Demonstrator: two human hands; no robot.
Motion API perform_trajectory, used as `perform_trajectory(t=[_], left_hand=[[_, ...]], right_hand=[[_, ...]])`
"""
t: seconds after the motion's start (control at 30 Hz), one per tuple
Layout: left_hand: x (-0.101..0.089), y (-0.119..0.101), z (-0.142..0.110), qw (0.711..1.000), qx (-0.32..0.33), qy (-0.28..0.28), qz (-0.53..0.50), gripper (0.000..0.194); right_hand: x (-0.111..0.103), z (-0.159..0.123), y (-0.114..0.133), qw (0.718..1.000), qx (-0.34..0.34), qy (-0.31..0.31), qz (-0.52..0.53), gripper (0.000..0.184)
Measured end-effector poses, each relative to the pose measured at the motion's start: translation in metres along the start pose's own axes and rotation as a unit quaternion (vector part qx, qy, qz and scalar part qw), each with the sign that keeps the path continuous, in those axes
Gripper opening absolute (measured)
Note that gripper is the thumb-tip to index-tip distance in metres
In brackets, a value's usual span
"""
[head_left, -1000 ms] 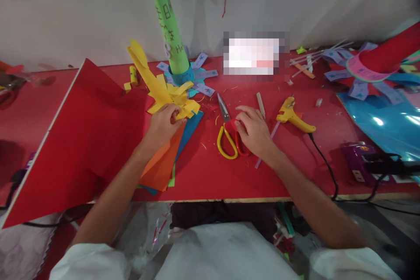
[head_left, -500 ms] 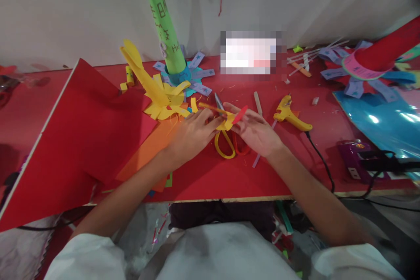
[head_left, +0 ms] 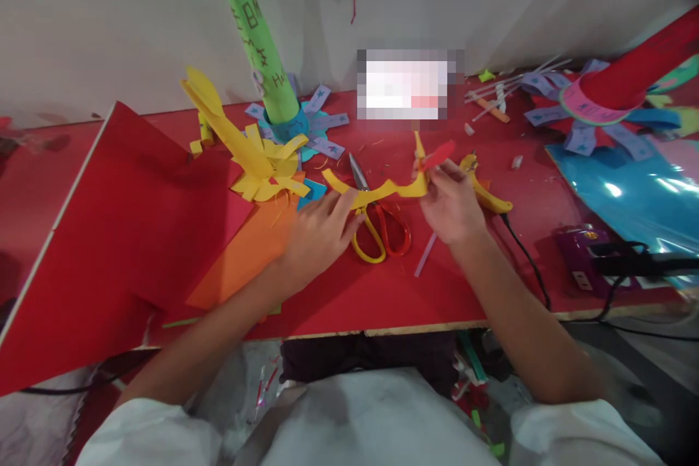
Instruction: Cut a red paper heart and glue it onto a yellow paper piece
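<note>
A long yellow paper strip (head_left: 382, 191) is stretched between my two hands above the red table (head_left: 349, 291). My left hand (head_left: 318, 231) grips its left end. My right hand (head_left: 452, 204) pinches its right end together with a small red paper piece (head_left: 438, 155). Scissors with yellow and red handles (head_left: 376, 222) lie on the table just below the strip, between my hands. A yellow glue gun (head_left: 488, 193) lies right behind my right hand.
A yellow fringed paper shape (head_left: 251, 160) and a green paper cone (head_left: 256, 44) stand at the back left. A big red sheet (head_left: 109, 233) and an orange sheet (head_left: 245, 255) lie on the left. Blue foil (head_left: 628, 189), a red cone (head_left: 638, 76) and a purple power strip (head_left: 587, 262) sit on the right.
My left hand left the yellow fringed shape and came to the middle. Both hands picked up the yellow strip and pulled it out; my right hand moved right and up off the scissors.
</note>
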State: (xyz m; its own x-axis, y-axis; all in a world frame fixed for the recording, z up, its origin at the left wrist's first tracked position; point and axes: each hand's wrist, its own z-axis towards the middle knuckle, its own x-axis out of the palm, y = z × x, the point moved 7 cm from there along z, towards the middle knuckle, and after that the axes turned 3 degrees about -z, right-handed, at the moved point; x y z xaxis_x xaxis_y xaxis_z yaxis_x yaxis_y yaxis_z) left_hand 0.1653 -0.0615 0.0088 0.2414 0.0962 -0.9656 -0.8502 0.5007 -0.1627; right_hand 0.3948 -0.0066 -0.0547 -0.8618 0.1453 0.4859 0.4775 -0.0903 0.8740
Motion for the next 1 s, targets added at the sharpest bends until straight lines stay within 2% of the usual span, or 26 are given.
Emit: perform_trajectory(t=[0.1, 0.17, 0.23, 0.33, 0.47, 0.57, 0.67, 0.8, 0.9, 1.0], left_hand=[[0.026, -0.008, -0.006, 0.988, -0.051, 0.145, 0.01, 0.063], [0.036, -0.013, -0.005, 0.98, -0.062, 0.189, 0.006, 0.063], [0.041, -0.013, 0.001, 0.976, -0.071, 0.203, -0.009, 0.059], [0.042, -0.007, 0.008, 0.975, -0.083, 0.202, -0.031, 0.067], [0.032, 0.0, 0.005, 0.979, -0.083, 0.182, -0.028, 0.07], [0.019, 0.01, -0.01, 0.981, -0.085, 0.172, -0.037, 0.064], [-0.003, 0.035, -0.028, 0.985, -0.089, 0.133, -0.059, 0.061], [-0.033, 0.092, -0.053, 0.985, -0.093, 0.086, -0.115, 0.05], [-0.04, 0.139, -0.07, 0.983, -0.105, 0.104, -0.105, 0.049], [-0.039, 0.174, -0.084, 0.986, -0.115, 0.115, -0.03, 0.048]], right_hand=[[-0.019, 0.011, 0.016, 0.997, -0.061, -0.048, 0.017, 0.016], [-0.029, 0.017, 0.022, 0.994, -0.089, -0.066, 0.015, 0.016], [-0.035, 0.02, 0.024, 0.992, -0.105, -0.068, 0.01, 0.017], [-0.036, 0.023, 0.022, 0.993, -0.099, -0.067, -0.001, 0.015], [-0.034, 0.021, 0.019, 0.993, -0.069, -0.09, -0.019, 0.013], [-0.028, 0.018, 0.02, 0.996, -0.06, -0.07, -0.01, 0.014], [-0.023, 0.015, 0.022, 0.997, -0.063, -0.046, -0.003, 0.014], [-0.017, 0.012, 0.017, 0.999, -0.046, -0.02, -0.005, 0.014], [-0.014, 0.009, 0.012, 0.999, -0.03, -0.016, -0.012, 0.018], [-0.007, 0.005, 0.01, 0.998, -0.018, 0.004, -0.057, 0.018]])
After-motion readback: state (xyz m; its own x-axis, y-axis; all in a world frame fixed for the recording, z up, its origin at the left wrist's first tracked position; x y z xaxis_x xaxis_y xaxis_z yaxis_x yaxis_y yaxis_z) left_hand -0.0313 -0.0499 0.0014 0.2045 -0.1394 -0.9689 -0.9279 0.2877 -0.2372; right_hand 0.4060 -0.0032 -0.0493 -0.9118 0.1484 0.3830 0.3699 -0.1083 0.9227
